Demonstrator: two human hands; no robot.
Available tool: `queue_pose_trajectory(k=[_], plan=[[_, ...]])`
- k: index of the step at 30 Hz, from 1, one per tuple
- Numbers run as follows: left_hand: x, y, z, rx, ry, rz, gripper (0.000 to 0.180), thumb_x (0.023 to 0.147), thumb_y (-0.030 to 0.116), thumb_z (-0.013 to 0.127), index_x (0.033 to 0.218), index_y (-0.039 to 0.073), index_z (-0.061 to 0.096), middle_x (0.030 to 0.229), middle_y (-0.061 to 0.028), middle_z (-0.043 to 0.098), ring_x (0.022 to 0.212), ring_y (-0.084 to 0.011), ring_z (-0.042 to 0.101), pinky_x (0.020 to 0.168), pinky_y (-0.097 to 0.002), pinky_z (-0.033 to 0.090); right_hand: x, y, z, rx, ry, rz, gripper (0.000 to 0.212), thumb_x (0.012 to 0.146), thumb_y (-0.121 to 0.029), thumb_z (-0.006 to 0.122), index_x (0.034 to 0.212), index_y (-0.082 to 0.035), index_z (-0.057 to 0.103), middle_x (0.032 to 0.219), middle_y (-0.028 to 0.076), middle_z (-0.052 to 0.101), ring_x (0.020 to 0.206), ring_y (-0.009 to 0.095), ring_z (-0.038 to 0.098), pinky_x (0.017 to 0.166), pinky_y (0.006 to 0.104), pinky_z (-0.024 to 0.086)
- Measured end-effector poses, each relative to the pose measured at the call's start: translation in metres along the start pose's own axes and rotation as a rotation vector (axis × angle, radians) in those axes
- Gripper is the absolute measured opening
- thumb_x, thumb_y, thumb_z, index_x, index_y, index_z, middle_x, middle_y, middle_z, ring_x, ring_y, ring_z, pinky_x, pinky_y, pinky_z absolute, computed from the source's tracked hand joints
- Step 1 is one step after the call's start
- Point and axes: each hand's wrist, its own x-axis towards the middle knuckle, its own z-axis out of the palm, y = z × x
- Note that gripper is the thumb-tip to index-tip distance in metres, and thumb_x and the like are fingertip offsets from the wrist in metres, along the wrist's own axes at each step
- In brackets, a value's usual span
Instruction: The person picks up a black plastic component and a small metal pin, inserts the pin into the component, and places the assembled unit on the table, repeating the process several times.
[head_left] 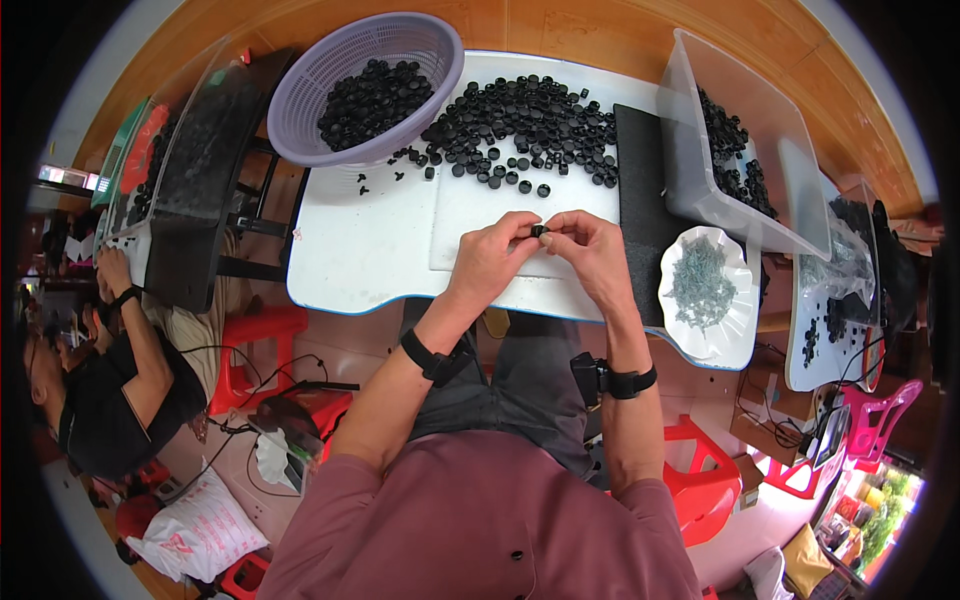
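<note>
Above the near part of the white table, my left hand point(490, 258) and my right hand point(597, 256) meet. Their fingertips pinch one small black round cap point(537, 231) between them; the fingers hide part of it. Just beyond lies a broad pile of similar black caps point(545, 125), with a few strays closer to my hands. More caps fill a purple plastic basket point(285, 115) at the back left. To the right, a white scalloped dish point(740, 310) holds a heap of thin, pale grey-green pieces point(704, 283), too small to make out.
A clear plastic bin point(690, 170) with black parts stands at the right on a dark mat point(640, 190). Several tiny black bits lie near the basket. Red stools point(700, 480) flank me. At the left, another person point(130, 380) works at a separate table.
</note>
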Motion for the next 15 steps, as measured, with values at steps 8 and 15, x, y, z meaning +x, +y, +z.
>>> queue_pose_trajectory(k=[8, 15], plan=[[0.001, -0.0046, 0.0007, 0.024, -0.011, 0.026, 0.029, 0.087, 0.005, 0.08, 0.114, 0.002, 0.071, 0.102, -0.0115, 0.079, 0.095, -0.0219, 0.078, 0.082, -0.0319, 0.064, -0.0023, 0.0073, 0.0025, -0.025, 0.072, -0.015, 0.017, 0.087, -0.003, 0.077, 0.101, 0.005, 0.076, 0.084, 0.006, 0.075, 0.075, 0.01, 0.067, 0.07, 0.0235, 0.053], [0.0009, -0.0041, 0.0019, 0.011, 0.003, 0.02, 0.028, 0.087, 0.006, 0.081, 0.113, 0.002, 0.072, 0.101, -0.0112, 0.079, 0.094, -0.0212, 0.078, 0.081, -0.0313, 0.064, -0.0017, 0.0045, 0.0068, 0.048, 0.11, -0.045, 0.015, 0.088, -0.003, 0.077, 0.101, 0.005, 0.077, 0.084, 0.007, 0.076, 0.072, 0.01, 0.067, 0.067, 0.0236, 0.054]])
